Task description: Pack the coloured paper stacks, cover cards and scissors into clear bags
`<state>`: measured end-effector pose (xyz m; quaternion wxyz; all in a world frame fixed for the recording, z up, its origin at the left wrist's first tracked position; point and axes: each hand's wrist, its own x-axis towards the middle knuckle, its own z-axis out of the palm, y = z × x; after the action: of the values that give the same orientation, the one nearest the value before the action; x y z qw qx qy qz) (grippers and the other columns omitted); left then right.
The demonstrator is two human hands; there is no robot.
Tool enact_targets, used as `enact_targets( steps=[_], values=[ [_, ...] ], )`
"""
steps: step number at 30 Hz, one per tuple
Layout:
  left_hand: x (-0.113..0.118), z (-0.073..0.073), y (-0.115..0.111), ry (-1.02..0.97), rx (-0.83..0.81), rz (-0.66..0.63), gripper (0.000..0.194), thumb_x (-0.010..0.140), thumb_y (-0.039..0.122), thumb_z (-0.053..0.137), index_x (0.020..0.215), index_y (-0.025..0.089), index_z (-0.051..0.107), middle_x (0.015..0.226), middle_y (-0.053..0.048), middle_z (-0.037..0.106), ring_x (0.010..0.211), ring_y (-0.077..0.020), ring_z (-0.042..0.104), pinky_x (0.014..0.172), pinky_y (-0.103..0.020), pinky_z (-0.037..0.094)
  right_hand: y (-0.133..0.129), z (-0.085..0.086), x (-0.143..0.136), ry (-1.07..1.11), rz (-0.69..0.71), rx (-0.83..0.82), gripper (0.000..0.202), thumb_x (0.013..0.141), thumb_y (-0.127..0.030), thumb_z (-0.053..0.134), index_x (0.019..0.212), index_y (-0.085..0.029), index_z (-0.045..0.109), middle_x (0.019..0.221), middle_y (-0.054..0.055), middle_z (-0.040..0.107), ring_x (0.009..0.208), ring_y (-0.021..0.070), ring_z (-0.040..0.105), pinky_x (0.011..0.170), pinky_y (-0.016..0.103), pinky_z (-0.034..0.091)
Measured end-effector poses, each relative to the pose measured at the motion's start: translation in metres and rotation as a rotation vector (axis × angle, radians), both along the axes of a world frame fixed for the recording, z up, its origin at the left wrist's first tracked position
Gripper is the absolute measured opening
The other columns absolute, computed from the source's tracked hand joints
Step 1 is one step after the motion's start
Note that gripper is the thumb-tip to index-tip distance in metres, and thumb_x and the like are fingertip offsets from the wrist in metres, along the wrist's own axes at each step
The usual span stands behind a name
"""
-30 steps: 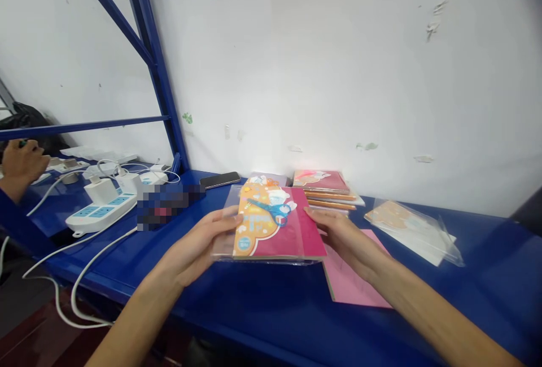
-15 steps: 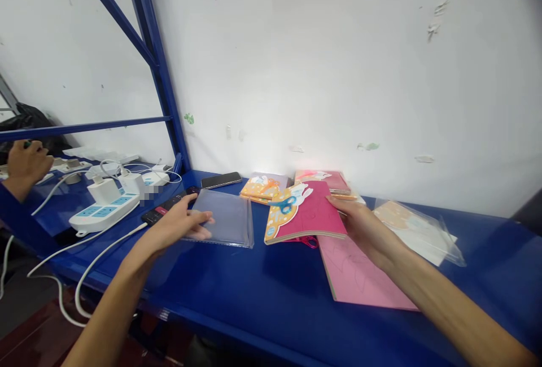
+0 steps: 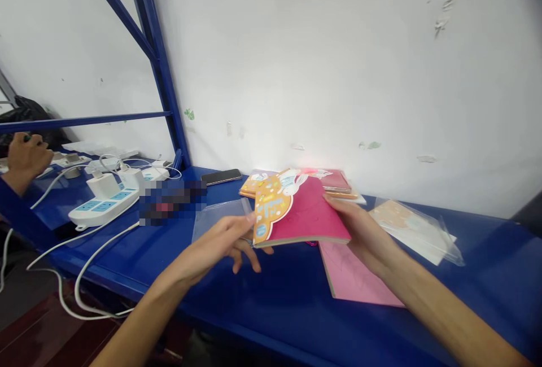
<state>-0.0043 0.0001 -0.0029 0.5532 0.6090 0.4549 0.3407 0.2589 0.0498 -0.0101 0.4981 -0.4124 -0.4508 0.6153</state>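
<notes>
My right hand [image 3: 353,223] grips the right edge of a thick magenta paper pad [image 3: 311,214], raised above the table. A yellow-orange cover flap with a white bunny and blue lettering lies across its left side. My left hand [image 3: 228,240] reaches to the pad's lower left corner; its thumb meets the edge and its fingers spread apart below. Behind that hand lies a clear plastic sleeve [image 3: 220,214], partly covered. Under the raised pad, a pink scissors handle [image 3: 312,243] peeks out beside a larger pink pad [image 3: 359,276] lying flat.
More craft packs [image 3: 339,179] are stacked by the wall. A plastic-wrapped pack [image 3: 417,226] lies at right. At left are a phone [image 3: 221,176], a power strip [image 3: 101,209] with white cables, and a blue frame post [image 3: 158,68]. Another hand [image 3: 27,155] shows beyond the frame.
My left hand has left the plastic sleeve and moved right to the magenta pad's corner. The pad has shifted slightly left and tilted. Blue scissors seen on it earlier no longer show.
</notes>
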Motion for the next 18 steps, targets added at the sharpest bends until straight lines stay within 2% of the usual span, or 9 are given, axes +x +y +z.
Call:
enact_targets(
  steps=[2, 4, 7, 9, 12, 14, 18],
  values=[
    [0.007, 0.000, -0.005, -0.083, -0.021, -0.007, 0.046, 0.094, 0.057, 0.058, 0.109, 0.013, 0.062, 0.093, -0.013, 0.079, 0.060, -0.0144, 0.070, 0.042, -0.017, 0.040, 0.000, -0.007, -0.005, -0.101, 0.002, 0.018, 0.032, 0.089, -0.047, 0.068, 0.109, -0.022, 0.076, 0.107, 0.007, 0.078, 0.095, 0.0264, 0.072, 0.078, 0.034, 0.056],
    [0.007, 0.002, -0.009, -0.097, -0.001, 0.027, 0.041, 0.093, 0.052, 0.062, 0.109, 0.014, 0.063, 0.089, -0.011, 0.079, 0.056, -0.0125, 0.069, 0.040, -0.015, 0.040, 0.000, -0.014, -0.009, -0.239, 0.005, 0.083, 0.034, 0.092, -0.051, 0.064, 0.103, -0.021, 0.075, 0.095, 0.006, 0.078, 0.084, 0.0234, 0.072, 0.068, 0.030, 0.054],
    [0.001, 0.007, -0.016, -0.091, 0.040, 0.054, 0.035, 0.095, 0.049, 0.061, 0.104, 0.015, 0.065, 0.085, -0.008, 0.078, 0.056, -0.0120, 0.069, 0.039, -0.014, 0.039, 0.000, -0.018, -0.011, -0.413, 0.057, 0.174, 0.044, 0.094, -0.061, 0.056, 0.091, -0.020, 0.071, 0.067, 0.002, 0.069, 0.057, 0.0197, 0.063, 0.047, 0.026, 0.042],
    [-0.004, 0.012, -0.020, -0.084, 0.067, 0.078, 0.030, 0.095, 0.046, 0.063, 0.102, 0.017, 0.066, 0.076, -0.004, 0.075, 0.054, -0.0116, 0.068, 0.039, -0.014, 0.039, -0.001, -0.015, -0.010, -0.442, 0.058, 0.219, 0.046, 0.095, -0.062, 0.054, 0.088, -0.020, 0.069, 0.059, 0.000, 0.063, 0.048, 0.0168, 0.055, 0.041, 0.025, 0.034],
    [-0.012, 0.019, -0.024, -0.066, 0.102, 0.120, 0.028, 0.094, 0.045, 0.066, 0.100, 0.018, 0.067, 0.065, -0.001, 0.071, 0.053, -0.0124, 0.068, 0.040, -0.014, 0.040, -0.002, -0.004, -0.006, -0.383, -0.008, 0.184, 0.041, 0.094, -0.059, 0.058, 0.094, -0.020, 0.069, 0.060, -0.002, 0.059, 0.047, 0.0129, 0.049, 0.041, 0.022, 0.030],
    [-0.018, 0.022, -0.023, -0.053, 0.106, 0.159, 0.031, 0.092, 0.047, 0.067, 0.100, 0.017, 0.068, 0.065, -0.002, 0.071, 0.052, -0.0120, 0.066, 0.040, -0.015, 0.039, -0.001, 0.005, 0.002, -0.336, -0.039, 0.121, 0.041, 0.093, -0.059, 0.060, 0.097, -0.019, 0.070, 0.061, -0.002, 0.057, 0.048, 0.0117, 0.048, 0.042, 0.021, 0.032],
    [-0.028, 0.024, -0.017, 0.015, 0.053, 0.189, 0.035, 0.092, 0.049, 0.066, 0.106, 0.016, 0.070, 0.061, -0.002, 0.071, 0.044, -0.0073, 0.053, 0.039, -0.015, 0.034, -0.004, 0.021, 0.033, -0.319, -0.126, 0.141, 0.043, 0.090, -0.060, 0.064, 0.100, -0.020, 0.073, 0.072, 0.002, 0.066, 0.057, 0.0132, 0.054, 0.047, 0.021, 0.040]
  ],
)
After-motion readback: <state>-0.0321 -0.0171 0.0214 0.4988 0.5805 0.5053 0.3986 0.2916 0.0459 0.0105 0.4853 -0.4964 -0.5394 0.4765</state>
